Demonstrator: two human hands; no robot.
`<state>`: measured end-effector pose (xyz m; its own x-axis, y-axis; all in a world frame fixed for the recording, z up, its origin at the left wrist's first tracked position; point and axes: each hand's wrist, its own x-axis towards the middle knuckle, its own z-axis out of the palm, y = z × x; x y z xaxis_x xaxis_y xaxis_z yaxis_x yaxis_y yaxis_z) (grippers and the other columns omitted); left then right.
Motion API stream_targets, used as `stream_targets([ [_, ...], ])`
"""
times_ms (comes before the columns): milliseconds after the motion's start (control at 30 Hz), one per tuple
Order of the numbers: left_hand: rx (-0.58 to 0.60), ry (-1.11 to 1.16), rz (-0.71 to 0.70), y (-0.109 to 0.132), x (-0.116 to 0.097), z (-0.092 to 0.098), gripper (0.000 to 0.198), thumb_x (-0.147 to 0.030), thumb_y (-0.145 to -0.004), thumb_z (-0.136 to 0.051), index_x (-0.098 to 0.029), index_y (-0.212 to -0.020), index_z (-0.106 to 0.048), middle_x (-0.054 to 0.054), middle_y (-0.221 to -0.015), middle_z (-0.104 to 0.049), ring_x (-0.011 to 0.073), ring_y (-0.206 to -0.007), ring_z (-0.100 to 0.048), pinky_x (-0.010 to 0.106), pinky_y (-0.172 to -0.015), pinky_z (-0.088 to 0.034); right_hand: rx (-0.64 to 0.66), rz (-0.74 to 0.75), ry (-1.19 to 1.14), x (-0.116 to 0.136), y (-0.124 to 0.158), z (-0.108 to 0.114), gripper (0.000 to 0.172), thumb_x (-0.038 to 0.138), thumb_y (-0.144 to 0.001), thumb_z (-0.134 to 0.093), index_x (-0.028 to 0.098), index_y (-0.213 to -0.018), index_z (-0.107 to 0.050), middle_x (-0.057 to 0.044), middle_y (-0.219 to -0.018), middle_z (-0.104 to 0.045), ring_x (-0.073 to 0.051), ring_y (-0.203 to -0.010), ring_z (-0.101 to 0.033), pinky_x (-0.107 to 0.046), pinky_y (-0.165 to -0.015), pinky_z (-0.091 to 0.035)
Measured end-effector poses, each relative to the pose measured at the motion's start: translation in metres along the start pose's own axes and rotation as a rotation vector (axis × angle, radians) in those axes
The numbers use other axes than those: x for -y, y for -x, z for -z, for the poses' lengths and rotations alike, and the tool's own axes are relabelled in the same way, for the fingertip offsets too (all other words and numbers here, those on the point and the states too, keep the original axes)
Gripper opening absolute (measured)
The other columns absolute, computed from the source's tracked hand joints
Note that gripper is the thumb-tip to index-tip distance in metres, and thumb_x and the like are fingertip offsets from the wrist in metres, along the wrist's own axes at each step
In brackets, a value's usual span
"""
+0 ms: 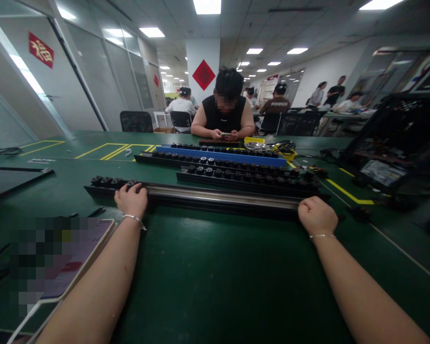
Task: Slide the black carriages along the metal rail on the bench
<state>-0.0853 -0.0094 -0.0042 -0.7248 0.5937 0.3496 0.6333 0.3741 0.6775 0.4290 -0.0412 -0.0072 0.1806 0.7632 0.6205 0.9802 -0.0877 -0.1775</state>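
Note:
A long black rail with a shiny metal channel lies across the table in front of me. Several black wheel-like parts sit in a row at its left end. My left hand has its fingers bent over the rail beside these parts; its fingertips are partly hidden. Closed round the rail's right end is my right hand, knuckles up, covering what its fingers touch. Just behind lies a shorter-looking black rail filled with similar parts, mostly black, two paler.
Further back are a blue rail, a metal dish and cables. A tablet-like screen lies at left by my forearm. A black open-framed machine stands at right. Opposite sits a person holding a phone.

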Motion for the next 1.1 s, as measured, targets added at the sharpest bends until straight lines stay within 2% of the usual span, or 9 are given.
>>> stream_targets([
  [167,-0.014,0.006,0.002,0.007,-0.006,0.002,0.036,-0.032,-0.077,-0.051,-0.02,-0.106,-0.069,0.011,-0.135,-0.047,0.0348,-0.131,-0.029,0.05,-0.107,-0.025,0.033,0.059,0.08,-0.005,0.001,0.005,0.027,0.019,-0.078,-0.041,0.016,-0.064,-0.064,-0.007,-0.076,-0.062,-0.016,-0.069,-0.048,-0.029,-0.058,-0.026],
  [500,-0.057,0.024,-0.041,0.008,-0.006,0.0,0.035,-0.028,-0.077,-0.049,-0.018,-0.102,-0.071,0.011,-0.128,-0.052,0.0347,-0.128,-0.033,0.048,-0.107,-0.028,0.113,0.029,0.103,-0.004,-0.001,0.007,0.03,0.021,-0.08,-0.04,0.016,-0.067,-0.066,-0.008,-0.079,-0.063,-0.017,-0.07,-0.049,-0.031,-0.058,-0.027],
  [633,-0.085,0.036,-0.073,0.01,-0.005,-0.004,0.033,-0.027,-0.078,-0.048,-0.019,-0.1,-0.072,0.009,-0.125,-0.053,0.0321,-0.126,-0.036,0.047,-0.107,-0.03,0.12,0.028,0.126,-0.003,-0.002,0.008,0.029,0.021,-0.08,-0.039,0.016,-0.069,-0.066,-0.008,-0.081,-0.064,-0.018,-0.073,-0.05,-0.031,-0.058,-0.026],
  [767,-0.096,0.028,-0.082,0.011,-0.005,-0.006,0.033,-0.027,-0.078,-0.047,-0.019,-0.099,-0.072,0.008,-0.124,-0.054,0.0297,-0.127,-0.035,0.042,-0.109,-0.029,0.131,0.013,0.104,-0.002,-0.002,0.01,0.03,0.021,-0.08,-0.039,0.016,-0.068,-0.066,-0.008,-0.081,-0.064,-0.018,-0.072,-0.051,-0.031,-0.058,-0.027],
  [1000,-0.05,0.012,-0.051,0.014,-0.009,-0.001,0.033,-0.028,-0.079,-0.047,-0.018,-0.098,-0.072,0.009,-0.127,-0.053,0.0306,-0.128,-0.034,0.044,-0.108,-0.028,0.161,0.002,0.098,0.0,-0.002,0.011,0.032,0.022,-0.082,-0.036,0.016,-0.068,-0.065,-0.008,-0.079,-0.063,-0.017,-0.07,-0.05,-0.031,-0.058,-0.027],
  [1100,0.009,0.021,-0.085,0.012,-0.007,-0.003,0.035,-0.028,-0.08,-0.046,-0.017,-0.102,-0.07,0.011,-0.129,-0.051,0.0313,-0.13,-0.03,0.048,-0.108,-0.024,0.157,0.004,0.091,-0.001,-0.002,0.011,0.032,0.023,-0.082,-0.036,0.017,-0.067,-0.064,-0.007,-0.079,-0.062,-0.017,-0.069,-0.05,-0.03,-0.058,-0.026],
])
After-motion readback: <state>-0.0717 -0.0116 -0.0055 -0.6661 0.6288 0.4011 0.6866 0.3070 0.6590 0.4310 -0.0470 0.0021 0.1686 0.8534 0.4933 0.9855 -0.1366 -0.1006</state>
